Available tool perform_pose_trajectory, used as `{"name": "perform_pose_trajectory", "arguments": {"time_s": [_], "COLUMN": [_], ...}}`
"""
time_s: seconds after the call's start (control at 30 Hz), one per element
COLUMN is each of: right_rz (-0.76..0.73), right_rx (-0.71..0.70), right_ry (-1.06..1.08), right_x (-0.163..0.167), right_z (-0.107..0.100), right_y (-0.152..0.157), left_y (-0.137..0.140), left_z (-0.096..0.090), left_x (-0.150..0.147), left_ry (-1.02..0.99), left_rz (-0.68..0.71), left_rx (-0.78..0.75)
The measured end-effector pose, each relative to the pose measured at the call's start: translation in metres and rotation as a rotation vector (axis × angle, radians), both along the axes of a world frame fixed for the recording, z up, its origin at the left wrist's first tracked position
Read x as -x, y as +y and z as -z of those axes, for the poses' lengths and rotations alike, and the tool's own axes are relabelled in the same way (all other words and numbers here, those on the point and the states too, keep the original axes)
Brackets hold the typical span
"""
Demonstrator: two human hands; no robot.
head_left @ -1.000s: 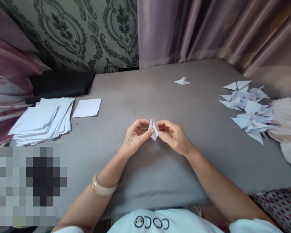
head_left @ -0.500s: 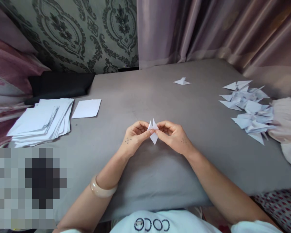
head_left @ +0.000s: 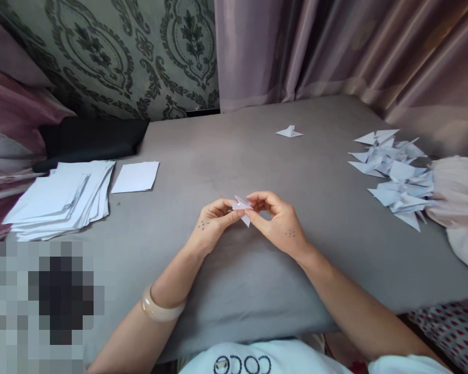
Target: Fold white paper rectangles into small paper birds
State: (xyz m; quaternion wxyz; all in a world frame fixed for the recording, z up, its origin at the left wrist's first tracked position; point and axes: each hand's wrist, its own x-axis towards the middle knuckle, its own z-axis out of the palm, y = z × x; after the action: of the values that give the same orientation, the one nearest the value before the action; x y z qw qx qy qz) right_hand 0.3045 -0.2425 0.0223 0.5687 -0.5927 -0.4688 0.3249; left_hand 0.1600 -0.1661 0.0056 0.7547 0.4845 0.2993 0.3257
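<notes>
A small piece of white origami paper (head_left: 242, 206) is held between my two hands above the middle of the table. It has narrow points, one aimed down and others sticking out sideways and up. My left hand (head_left: 215, 221) pinches its left side between thumb and fingers. On the right side, my right hand (head_left: 278, 221) has its thumb against the lower fold and its curled fingers by the upper edge. The fingers partly hide the folds.
A grey cloth covers the table (head_left: 203, 161). White paper sheets (head_left: 58, 200) are stacked at the left beside a smaller stack of squares (head_left: 135, 176). Several folded paper cranes (head_left: 398, 174) lie heaped at the right, near pale fabric (head_left: 456, 192). One crane (head_left: 289, 132) sits alone toward the back.
The two upright points of the paper have parted, and one now lies out sideways. My right fingers have lifted slightly away from the paper's upper part. The view has shifted a little.
</notes>
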Motion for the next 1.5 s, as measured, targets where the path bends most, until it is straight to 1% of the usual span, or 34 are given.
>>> {"name": "perform_pose_trajectory", "arguments": {"time_s": [0.17,0.43,0.6,0.7,0.83,0.9,1.0,1.13,1.33,1.43,1.5], "right_rz": [-0.098,-0.174,-0.159,-0.131,-0.055,-0.060,-0.115,-0.135,-0.060,-0.002,0.035], "right_rx": [0.060,0.199,0.242,0.240,0.237,0.233,0.227,0.264,0.269,0.253,0.212], "right_ry": [0.100,0.331,0.377,0.380,0.419,0.453,0.485,0.469,0.413,0.294,0.148], "right_x": [-0.002,-0.010,-0.013,-0.012,-0.011,-0.011,-0.011,-0.012,-0.012,-0.007,-0.002], "right_z": [-0.004,-0.003,0.000,0.000,-0.001,-0.001,0.000,0.001,0.005,0.006,0.005], "right_y": [0.000,0.001,0.002,0.003,0.005,0.005,0.005,0.004,0.006,0.005,0.004], "left_y": [0.001,0.003,0.004,0.003,0.001,0.001,0.003,0.004,0.002,0.000,0.000], "left_z": [-0.004,-0.004,-0.001,-0.002,-0.004,-0.004,-0.003,-0.002,-0.006,-0.006,-0.006], "left_x": [0.001,0.004,0.006,0.004,0.000,0.000,-0.001,-0.001,-0.001,-0.003,-0.005], "left_ry": [-0.010,-0.005,0.011,-0.002,-0.025,-0.017,-0.009,-0.011,-0.018,-0.058,-0.073], "left_rz": [-0.013,0.030,0.076,0.060,0.027,0.007,-0.029,-0.033,0.012,0.008,-0.010], "left_rx": [-0.001,0.038,0.034,0.040,0.067,0.077,0.087,0.101,0.094,0.108,0.135]}}
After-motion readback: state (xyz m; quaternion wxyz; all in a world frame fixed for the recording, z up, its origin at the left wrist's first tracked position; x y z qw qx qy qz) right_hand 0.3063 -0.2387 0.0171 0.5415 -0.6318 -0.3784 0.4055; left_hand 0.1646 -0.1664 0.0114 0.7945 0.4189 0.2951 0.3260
